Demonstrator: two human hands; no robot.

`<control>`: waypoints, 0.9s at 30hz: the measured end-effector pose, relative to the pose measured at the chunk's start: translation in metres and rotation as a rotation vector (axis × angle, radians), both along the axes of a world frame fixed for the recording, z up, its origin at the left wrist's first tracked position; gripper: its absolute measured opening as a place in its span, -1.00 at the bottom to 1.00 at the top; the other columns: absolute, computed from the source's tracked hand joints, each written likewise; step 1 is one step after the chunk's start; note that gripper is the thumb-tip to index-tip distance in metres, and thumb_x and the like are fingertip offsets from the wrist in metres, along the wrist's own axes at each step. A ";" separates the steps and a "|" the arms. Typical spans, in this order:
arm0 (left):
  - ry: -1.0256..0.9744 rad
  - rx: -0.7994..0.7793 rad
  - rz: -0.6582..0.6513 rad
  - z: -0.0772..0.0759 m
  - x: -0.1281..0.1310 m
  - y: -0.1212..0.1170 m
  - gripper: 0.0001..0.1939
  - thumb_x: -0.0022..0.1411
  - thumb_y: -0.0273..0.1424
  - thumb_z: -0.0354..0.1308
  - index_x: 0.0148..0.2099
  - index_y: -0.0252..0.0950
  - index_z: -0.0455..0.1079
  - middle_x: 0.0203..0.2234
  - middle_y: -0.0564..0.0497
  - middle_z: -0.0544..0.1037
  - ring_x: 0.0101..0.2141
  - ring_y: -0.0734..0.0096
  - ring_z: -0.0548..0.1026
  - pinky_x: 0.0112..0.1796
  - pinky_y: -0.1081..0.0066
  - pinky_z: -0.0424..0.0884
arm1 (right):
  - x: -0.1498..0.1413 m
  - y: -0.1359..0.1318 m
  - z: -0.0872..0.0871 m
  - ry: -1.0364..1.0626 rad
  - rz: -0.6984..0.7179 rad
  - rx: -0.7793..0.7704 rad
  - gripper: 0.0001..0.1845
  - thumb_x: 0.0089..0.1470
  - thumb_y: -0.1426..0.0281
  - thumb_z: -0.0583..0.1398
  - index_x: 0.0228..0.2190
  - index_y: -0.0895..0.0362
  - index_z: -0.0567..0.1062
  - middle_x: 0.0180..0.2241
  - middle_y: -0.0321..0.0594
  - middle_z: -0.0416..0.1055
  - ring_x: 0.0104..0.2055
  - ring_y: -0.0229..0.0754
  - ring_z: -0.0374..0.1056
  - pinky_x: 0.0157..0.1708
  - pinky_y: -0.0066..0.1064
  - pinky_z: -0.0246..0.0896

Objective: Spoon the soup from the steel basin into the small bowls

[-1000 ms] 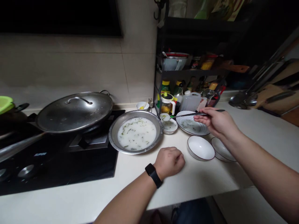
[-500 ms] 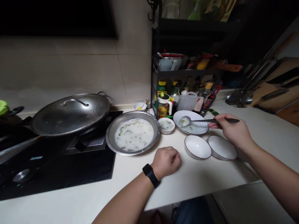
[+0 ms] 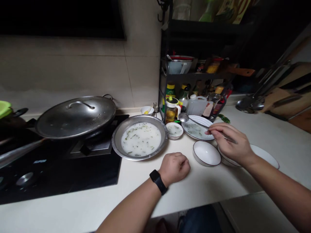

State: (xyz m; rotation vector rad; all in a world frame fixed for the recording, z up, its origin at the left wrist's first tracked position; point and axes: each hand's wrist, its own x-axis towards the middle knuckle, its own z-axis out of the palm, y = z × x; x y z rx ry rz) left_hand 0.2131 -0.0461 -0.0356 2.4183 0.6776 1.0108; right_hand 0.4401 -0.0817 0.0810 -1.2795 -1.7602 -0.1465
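Far left of left hand: lidded wok [image 3: 77, 119] on the stove [image 3: 97, 176], off the surface [image 3: 189, 199], likely because it was used for heat.

Next, just up-left of left hand: steel basin [image 3: 116, 142] of milky soup with green bits. Sits between stove and small bowls; reads as the source, parked within ladle range.

Left hand [image 3: 175, 167]: fingers together in a loose fist, resting on surface near the basin. No object visible in it; palm side hidden. Looks like bracing only.

Directly beyond left hand: small bowl [image 3: 175, 137] with the same soup, beside the basin rim. Short transfer, less drip, I'd guess.

Ladle [image 3: 184, 117]: head out left of right hand, up over the near-left rim area of the patterned bowl [image 3: 208, 122], which holds soup too. Can't tell if the ladle head carries any.

White bowl [image 3: 207, 153]: just left of right hand, toward the body, upright.

Right hand [image 3: 228, 139]: clamped on ladle handle, fingers closed round it. Long handle puts fingers clear of the liquid.

Under right hand and wrist: another bowl [image 3: 224, 159], part hidden. Right of wrist: white dish [image 3: 266, 157], partly covered by forearm.
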 end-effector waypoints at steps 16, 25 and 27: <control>0.031 0.065 0.002 0.002 0.001 0.001 -0.74 0.26 -0.43 0.07 -0.50 -0.25 0.31 -0.60 0.06 0.44 -0.56 0.46 0.36 -0.47 0.38 0.22 | -0.141 0.120 -0.037 0.443 0.236 -0.435 -0.89 0.20 0.35 0.19 -0.36 0.07 0.50 -0.39 -0.22 0.55 -0.37 -0.17 0.52 -0.29 -0.35 0.44; 0.082 0.087 -0.007 0.002 0.001 0.000 -0.78 0.26 -0.41 0.09 -0.45 -0.27 0.40 -0.55 0.03 0.51 -0.52 0.43 0.42 -0.45 0.38 0.29 | -0.145 0.120 -0.020 1.131 0.098 -0.648 -0.85 0.14 0.57 0.17 -0.45 0.15 0.40 -0.60 -0.28 0.44 -0.57 -0.22 0.52 -0.54 -0.45 0.48; 0.070 0.095 -0.003 0.001 0.002 0.000 -0.78 0.26 -0.41 0.09 -0.45 -0.27 0.41 -0.55 0.03 0.51 -0.51 0.43 0.44 -0.44 0.37 0.29 | -0.143 0.114 -0.016 1.165 0.102 -0.655 -0.85 0.13 0.60 0.16 -0.44 0.16 0.40 -0.58 -0.26 0.45 -0.57 -0.21 0.52 -0.54 -0.45 0.49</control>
